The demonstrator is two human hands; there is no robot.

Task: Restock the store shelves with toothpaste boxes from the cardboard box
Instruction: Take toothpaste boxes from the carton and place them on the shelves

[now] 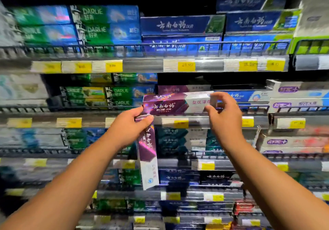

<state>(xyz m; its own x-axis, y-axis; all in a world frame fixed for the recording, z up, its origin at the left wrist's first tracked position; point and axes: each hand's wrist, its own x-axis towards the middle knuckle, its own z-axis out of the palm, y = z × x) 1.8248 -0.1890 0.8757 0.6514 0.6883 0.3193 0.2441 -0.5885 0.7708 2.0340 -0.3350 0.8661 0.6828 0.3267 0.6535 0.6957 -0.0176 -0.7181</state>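
Observation:
My right hand [225,113] pinches the white right end of a purple-and-white toothpaste box [170,105], which lies level at the front rail of the middle shelf [195,118]. Behind it sits another purple box [172,89]. My left hand [131,124] grips the top end of a second purple-and-white toothpaste box [148,156], which hangs upright below it in front of the lower shelves. The cardboard box is out of view.
Green Darlie boxes [106,96] fill the shelf to the left, blue boxes [181,25] the shelf above, white boxes [295,103] the right. A dark gap [187,80] opens above the purple boxes. Yellow price tags line every shelf edge.

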